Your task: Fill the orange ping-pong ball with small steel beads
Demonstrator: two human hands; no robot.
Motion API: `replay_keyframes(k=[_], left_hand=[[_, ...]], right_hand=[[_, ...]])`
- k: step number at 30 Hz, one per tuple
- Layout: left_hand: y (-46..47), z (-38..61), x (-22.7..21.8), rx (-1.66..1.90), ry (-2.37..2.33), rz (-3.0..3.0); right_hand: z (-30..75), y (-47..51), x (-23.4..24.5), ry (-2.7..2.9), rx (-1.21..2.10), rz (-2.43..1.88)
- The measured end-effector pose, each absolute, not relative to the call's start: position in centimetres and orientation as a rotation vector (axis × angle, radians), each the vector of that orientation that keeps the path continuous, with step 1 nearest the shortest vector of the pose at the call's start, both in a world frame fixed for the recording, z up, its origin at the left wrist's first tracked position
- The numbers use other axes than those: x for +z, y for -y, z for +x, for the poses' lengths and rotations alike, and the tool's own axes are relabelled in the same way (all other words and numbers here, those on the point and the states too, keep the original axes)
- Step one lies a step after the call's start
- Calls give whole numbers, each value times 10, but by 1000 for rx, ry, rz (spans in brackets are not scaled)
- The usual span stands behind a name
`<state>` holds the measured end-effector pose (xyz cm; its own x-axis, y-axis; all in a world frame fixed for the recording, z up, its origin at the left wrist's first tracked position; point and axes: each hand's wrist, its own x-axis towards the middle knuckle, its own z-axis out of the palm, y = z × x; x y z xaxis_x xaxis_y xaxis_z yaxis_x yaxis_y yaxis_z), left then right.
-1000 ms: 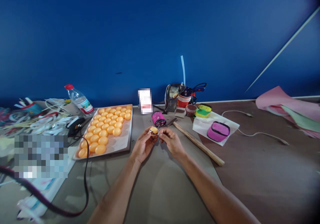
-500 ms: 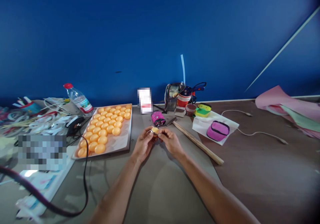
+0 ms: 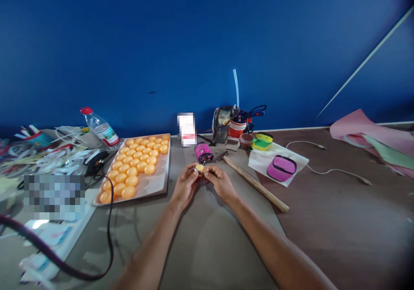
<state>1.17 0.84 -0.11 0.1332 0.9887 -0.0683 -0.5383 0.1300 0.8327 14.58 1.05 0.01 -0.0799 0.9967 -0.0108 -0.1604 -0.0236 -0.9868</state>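
Between my fingertips is a small round yellow piece with a shiny metallic edge (image 3: 200, 168); its exact kind is too small to tell. My left hand (image 3: 186, 185) is closed on its left side, thumb and fingers pinching it. From the right, my right hand (image 3: 220, 182) pinches the same piece, with part of the fingers hidden. Just beyond the hands lies a magenta pouch (image 3: 203, 150), its mouth toward me and full of small dark shiny bits. A hammer (image 3: 255, 183) with a wooden handle rests to the right of my right hand.
On the left, a white-lined tray (image 3: 155, 185) holds rows of orange balls (image 3: 132, 181). Behind it leans a plastic bottle (image 3: 104, 130) beside tangled strips. Right of the hammer, a purple mesh case (image 3: 281, 169) lies on white paper. A dark cable (image 3: 111, 238) loops at the left front.
The view has shifted very slightly. Both hands stay in place around the small yellow piece, with no other visible movement.
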Motion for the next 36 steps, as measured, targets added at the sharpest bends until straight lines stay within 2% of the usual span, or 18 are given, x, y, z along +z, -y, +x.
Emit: replay_keyframes(k=[24, 36], left_hand=[[-9, 10, -9, 1295, -877, 913], [-11, 10, -17, 1348, -942, 970]], right_hand=[[145, -13, -8, 1049, 1430, -1042], [144, -13, -5, 877, 1588, -905]])
